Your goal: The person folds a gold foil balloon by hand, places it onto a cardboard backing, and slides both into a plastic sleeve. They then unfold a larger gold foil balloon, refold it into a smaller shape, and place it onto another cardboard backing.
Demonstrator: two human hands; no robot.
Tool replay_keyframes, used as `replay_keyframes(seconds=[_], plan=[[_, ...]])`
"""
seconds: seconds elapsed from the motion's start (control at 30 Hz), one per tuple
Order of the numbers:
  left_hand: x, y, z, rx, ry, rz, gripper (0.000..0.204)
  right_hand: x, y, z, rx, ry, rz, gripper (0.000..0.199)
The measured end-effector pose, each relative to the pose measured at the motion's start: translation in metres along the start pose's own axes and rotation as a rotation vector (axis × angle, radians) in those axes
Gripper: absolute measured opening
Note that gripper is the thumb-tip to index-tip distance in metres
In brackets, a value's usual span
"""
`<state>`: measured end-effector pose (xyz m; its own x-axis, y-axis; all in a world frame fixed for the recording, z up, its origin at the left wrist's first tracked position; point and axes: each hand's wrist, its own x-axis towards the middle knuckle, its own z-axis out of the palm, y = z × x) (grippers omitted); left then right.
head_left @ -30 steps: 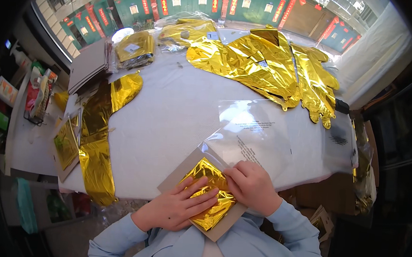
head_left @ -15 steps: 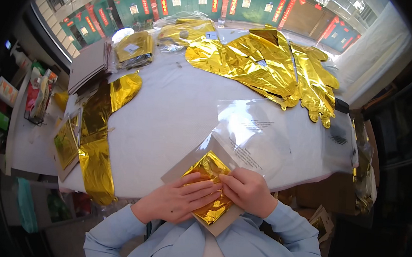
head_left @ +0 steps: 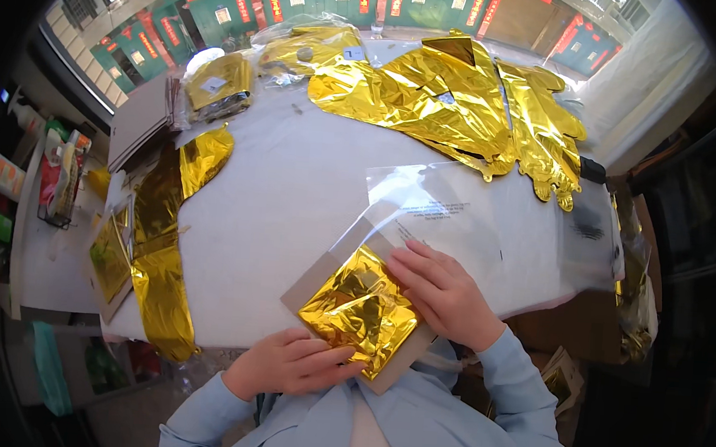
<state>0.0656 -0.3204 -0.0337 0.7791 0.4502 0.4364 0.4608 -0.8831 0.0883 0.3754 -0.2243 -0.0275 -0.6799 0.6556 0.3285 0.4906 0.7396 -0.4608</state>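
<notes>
head view, and we're right over the near edge of the white-covered table [head_left: 240, 248]! the folded gold foil packet [head_left: 361, 303] lies on a grey-brown cardboard sheet [head_left: 307, 288], set askew in front of the blue jacket [head_left: 302, 423], bare card showing around much of it.

now the grip: the left hand [head_left: 294, 364] is opened out, fingers laid along the packet's near edge, closed on nothing. the right hand [head_left: 444, 292] is opened out too, fingers resting flat at the packet's right side. how hard either presses, i can't tell.

so where do things stand? the folding looks well along, by my reading: this foil is down to a compact block, squarish, creased, a bit puffy on top. the clear plastic bag [head_left: 478, 228] spreads just beyond, meeting the card's far corner; which lies on top there, i can't make out. no bag is wrapped around the packet.

and plenty sits unfolded! the long gold foil strip [head_left: 164, 293] stretches down the left side, and a spread of loose gold foil [head_left: 416, 99] covers the far side. over at the far left, bagged foil packs [head_left: 220, 83] look finished, just beside a cardboard stack [head_left: 139, 121].
</notes>
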Motion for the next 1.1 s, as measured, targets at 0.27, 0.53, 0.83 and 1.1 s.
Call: replay_keyframes(seconds=[0.27,0.53,0.83,1.1], plan=[[-0.008,0.014,0.016,-0.132,0.103,-0.125,0.029,0.006,-0.002,0.013,-0.121,-0.283,0.015,0.066],[0.015,0.013,0.019,-0.157,0.112,-0.229,0.026,0.005,-0.012,0.014,-0.123,-0.29,0.024,0.066],[0.036,0.018,0.032,-0.151,0.15,-0.325,0.026,0.003,-0.015,0.015,-0.103,-0.264,0.014,0.065],[0.053,0.016,0.036,-0.092,0.204,-0.373,0.014,0.002,-0.02,0.018,-0.029,-0.288,-0.017,0.063]])
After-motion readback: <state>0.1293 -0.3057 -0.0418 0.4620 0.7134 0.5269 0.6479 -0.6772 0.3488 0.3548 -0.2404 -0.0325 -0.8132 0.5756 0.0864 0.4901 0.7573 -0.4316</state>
